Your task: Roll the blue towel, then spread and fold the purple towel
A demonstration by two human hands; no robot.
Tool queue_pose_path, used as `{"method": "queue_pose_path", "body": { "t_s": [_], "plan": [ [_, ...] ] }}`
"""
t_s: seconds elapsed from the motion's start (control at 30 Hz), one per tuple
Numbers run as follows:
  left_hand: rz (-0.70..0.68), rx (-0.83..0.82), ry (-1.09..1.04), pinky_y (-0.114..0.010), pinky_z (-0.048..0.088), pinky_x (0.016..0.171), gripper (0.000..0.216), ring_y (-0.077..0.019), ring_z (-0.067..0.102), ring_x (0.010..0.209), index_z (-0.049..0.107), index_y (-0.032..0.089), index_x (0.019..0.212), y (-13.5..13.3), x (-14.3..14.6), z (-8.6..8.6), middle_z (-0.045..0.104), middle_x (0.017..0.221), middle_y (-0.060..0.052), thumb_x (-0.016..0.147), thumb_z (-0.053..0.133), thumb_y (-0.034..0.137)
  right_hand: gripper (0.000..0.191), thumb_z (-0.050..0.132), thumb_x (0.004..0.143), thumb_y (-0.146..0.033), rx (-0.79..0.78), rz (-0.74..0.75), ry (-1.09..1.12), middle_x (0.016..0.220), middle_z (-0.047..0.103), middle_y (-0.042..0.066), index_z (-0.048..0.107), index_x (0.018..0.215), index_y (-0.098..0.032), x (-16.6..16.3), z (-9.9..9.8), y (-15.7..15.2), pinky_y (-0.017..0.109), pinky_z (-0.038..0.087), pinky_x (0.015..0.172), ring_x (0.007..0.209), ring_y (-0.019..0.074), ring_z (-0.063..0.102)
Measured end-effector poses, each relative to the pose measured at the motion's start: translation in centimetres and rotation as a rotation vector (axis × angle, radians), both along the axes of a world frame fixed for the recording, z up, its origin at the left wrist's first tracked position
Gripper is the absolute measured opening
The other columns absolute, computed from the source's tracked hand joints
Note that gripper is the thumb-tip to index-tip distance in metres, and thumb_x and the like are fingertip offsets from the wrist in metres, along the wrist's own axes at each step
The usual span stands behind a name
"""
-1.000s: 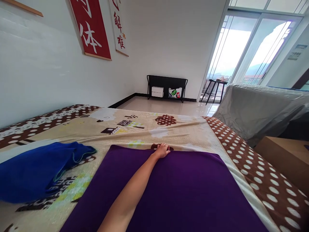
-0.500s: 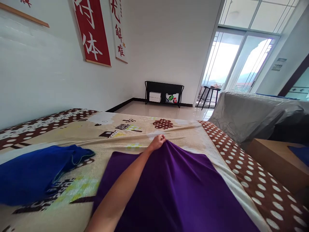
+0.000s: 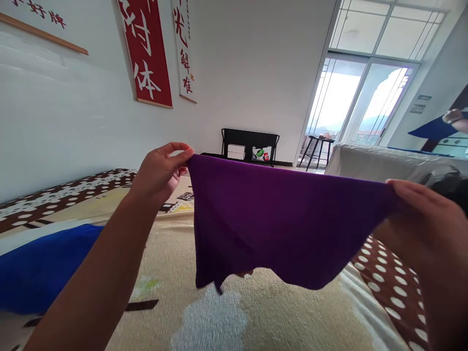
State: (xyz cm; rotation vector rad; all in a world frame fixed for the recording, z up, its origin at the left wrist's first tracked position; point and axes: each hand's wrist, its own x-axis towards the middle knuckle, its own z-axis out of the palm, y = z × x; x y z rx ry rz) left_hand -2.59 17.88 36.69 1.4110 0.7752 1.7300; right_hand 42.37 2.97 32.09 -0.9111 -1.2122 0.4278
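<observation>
A purple cloth (image 3: pixel 278 219) hangs stretched in the air between my two hands, its upper edge pulled nearly straight and its lower edge wavy. My left hand (image 3: pixel 161 170) pinches the upper left corner between thumb and fingers. At the upper right corner my right hand (image 3: pixel 424 214) grips the cloth; some of its fingers are hidden or blurred. Beneath lies a beige patterned blanket (image 3: pixel 292 317) with brown dotted borders. On it, to the left and partly behind my left forearm, rests a blue cloth (image 3: pixel 40 268).
At the far right, another person's hand (image 3: pixel 455 117) holds a blue cloth (image 3: pixel 429 126). A covered piece of furniture (image 3: pixel 376 158) stands on the right. A black rack (image 3: pixel 250 136) with boxes is by the far wall, and a stool (image 3: pixel 318 151) is near the glass door.
The purple cloth, earlier spread on the blanket with one hand pinching its far edge, is now lifted and held at two corners. My right hand has come into view.
</observation>
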Motion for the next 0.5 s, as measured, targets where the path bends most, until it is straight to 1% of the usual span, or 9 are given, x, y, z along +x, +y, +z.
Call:
{"method": "queue_pose_path", "body": {
  "t_s": [0.07,0.1,0.23,0.3,0.4,0.47,0.5],
  "plan": [
    [0.017,-0.02,0.004,-0.022,0.036,0.059,0.03,-0.0083,0.052,0.067,0.067,0.018,0.084,0.9,-0.7,-0.6,0.06,0.076,0.001,0.065,0.087,0.03,0.015,0.069,0.086,-0.022,-0.043,0.017,0.172,0.088,0.073,-0.004,0.071,0.101,-0.022,0.0,0.7,2.9,0.021,0.053,0.079,0.082,0.0078,0.069],
    [0.022,-0.035,0.008,-0.022,0.035,0.059,0.03,-0.008,0.051,0.066,0.067,0.018,0.084,1.6,-0.9,-1.0,0.061,0.076,0.001,0.064,0.087,0.03,0.016,0.072,0.083,-0.022,-0.065,0.046,0.204,0.084,0.073,-0.003,0.071,0.099,-0.02,-0.1,0.7,4.3,0.022,0.054,0.078,0.079,0.0082,0.07],
    [0.043,-0.078,0.053,-0.022,0.031,0.055,0.036,-0.0074,0.047,0.061,0.068,0.016,0.084,5.3,-1.7,-2.8,0.061,0.074,0.0,0.06,0.088,0.033,0.029,0.079,0.077,-0.025,-0.107,0.121,0.191,0.081,0.073,-0.001,0.07,0.102,-0.015,-0.5,-0.2,9.6,0.027,0.057,0.077,0.077,0.0125,0.072],
    [0.067,-0.081,0.08,-0.023,0.031,0.055,0.037,-0.0078,0.045,0.06,0.068,0.016,0.083,7.0,-1.8,-3.1,0.06,0.072,0.001,0.058,0.089,0.034,0.036,0.081,0.074,-0.027,-0.111,0.137,0.183,0.084,0.074,0.002,0.07,0.105,-0.013,-0.5,-0.4,11.6,0.03,0.057,0.081,0.08,0.0144,0.072],
    [0.099,-0.067,0.1,-0.023,0.031,0.055,0.038,-0.0081,0.044,0.058,0.067,0.016,0.081,8.6,-1.8,-2.5,0.058,0.07,0.001,0.058,0.088,0.038,0.039,0.082,0.073,-0.027,-0.086,0.128,0.168,0.085,0.074,0.003,0.07,0.106,-0.011,-0.5,0.3,13.3,0.033,0.057,0.086,0.08,0.0144,0.072],
    [0.117,-0.046,0.112,-0.023,0.031,0.055,0.037,-0.008,0.045,0.059,0.066,0.018,0.083,8.3,-1.7,-1.9,0.059,0.072,0.002,0.061,0.086,0.04,0.038,0.08,0.075,-0.027,-0.054,0.105,0.15,0.087,0.075,0.002,0.069,0.109,-0.012,-0.6,0.9,13.3,0.032,0.056,0.089,0.081,0.013,0.072],
    [0.13,-0.036,0.122,-0.022,0.031,0.055,0.036,-0.008,0.045,0.06,0.066,0.018,0.085,7.7,-1.8,-1.8,0.059,0.073,0.002,0.063,0.084,0.041,0.039,0.079,0.077,-0.027,-0.039,0.091,0.136,0.088,0.075,0.002,0.069,0.112,-0.013,-0.7,1.1,12.9,0.032,0.055,0.091,0.083,0.0122,0.071]
  ]
}}
